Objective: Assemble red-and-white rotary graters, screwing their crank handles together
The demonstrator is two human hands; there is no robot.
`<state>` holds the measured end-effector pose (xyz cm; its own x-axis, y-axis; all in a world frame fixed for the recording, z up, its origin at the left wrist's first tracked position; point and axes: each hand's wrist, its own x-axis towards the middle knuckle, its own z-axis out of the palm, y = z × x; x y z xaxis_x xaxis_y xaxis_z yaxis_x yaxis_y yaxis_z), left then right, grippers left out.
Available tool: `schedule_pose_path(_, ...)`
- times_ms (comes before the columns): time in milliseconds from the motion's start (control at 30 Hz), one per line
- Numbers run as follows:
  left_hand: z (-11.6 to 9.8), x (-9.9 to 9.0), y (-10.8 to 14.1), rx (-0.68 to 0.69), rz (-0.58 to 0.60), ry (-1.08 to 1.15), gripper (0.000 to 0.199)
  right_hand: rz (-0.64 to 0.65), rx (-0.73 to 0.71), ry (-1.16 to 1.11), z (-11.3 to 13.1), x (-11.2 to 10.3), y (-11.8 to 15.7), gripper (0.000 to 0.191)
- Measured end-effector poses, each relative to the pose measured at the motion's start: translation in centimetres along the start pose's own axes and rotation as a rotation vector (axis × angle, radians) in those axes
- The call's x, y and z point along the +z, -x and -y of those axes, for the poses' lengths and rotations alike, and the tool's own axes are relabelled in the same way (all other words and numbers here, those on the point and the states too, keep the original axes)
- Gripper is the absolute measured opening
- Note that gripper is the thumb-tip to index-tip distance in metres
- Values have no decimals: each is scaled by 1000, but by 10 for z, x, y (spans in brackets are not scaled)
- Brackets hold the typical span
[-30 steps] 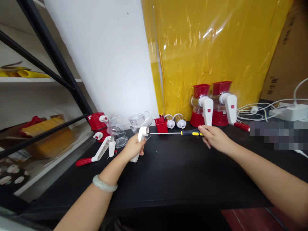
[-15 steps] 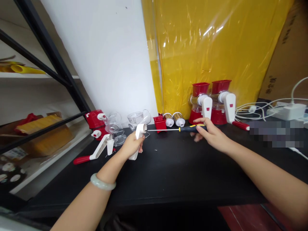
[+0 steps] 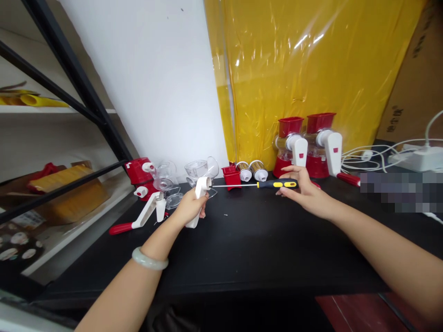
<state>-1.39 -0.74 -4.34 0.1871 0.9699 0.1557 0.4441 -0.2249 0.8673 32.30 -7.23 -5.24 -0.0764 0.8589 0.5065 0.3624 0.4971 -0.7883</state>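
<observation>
My left hand [image 3: 192, 206] is wrapped round a white plastic crank part [image 3: 200, 188], holding it upright above the black table. A screwdriver [image 3: 277, 184] with a black and yellow handle lies level, its shaft reaching into the round end of that part. My right hand [image 3: 300, 186] grips the end of the handle between thumb and fingers. Whether the tip sits on a screw is hidden inside the white part. Just behind my left hand are clear plastic housings [image 3: 195, 168]. A tiny screw-like piece [image 3: 225, 214] lies on the table between my hands.
Red bases [image 3: 138, 171] and a white crank with a red handle [image 3: 121, 228] lie at the left. Behind the screwdriver are a red hopper [image 3: 231, 177] and grater drums [image 3: 258, 170]. Two assembled red graters [image 3: 320, 147] stand back right, near white cables [image 3: 367, 159]. A shelf rack [image 3: 93, 110] borders the left.
The screwdriver handle has turned, showing more yellow now. My right hand's fingers have shifted round the handle end. The left hand still holds the white part in place.
</observation>
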Motion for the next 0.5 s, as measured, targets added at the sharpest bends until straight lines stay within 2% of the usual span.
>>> schedule_pose_path(67,0,0,1,-4,17,13,10,1,-34,32,0,-1,0,45)
schedule_pose_path(133,0,2,2,-10,31,18,10,17,22,136,4,-3,1,35)
schedule_pose_path(233,0,3,3,-14,23,-3,13,37,190,249,7,-3,2,43)
schedule_pose_path(300,-1,3,3,-4,-1,-13,14,61,221,177,5,-2,2,44)
schedule_pose_path(400,-1,0,1,0,-22,-12,11,45,49,12,-1,1,0,40)
schedule_pose_path(500,0,-1,0,-13,-13,3,10,47,-49,70,0,-1,1,40)
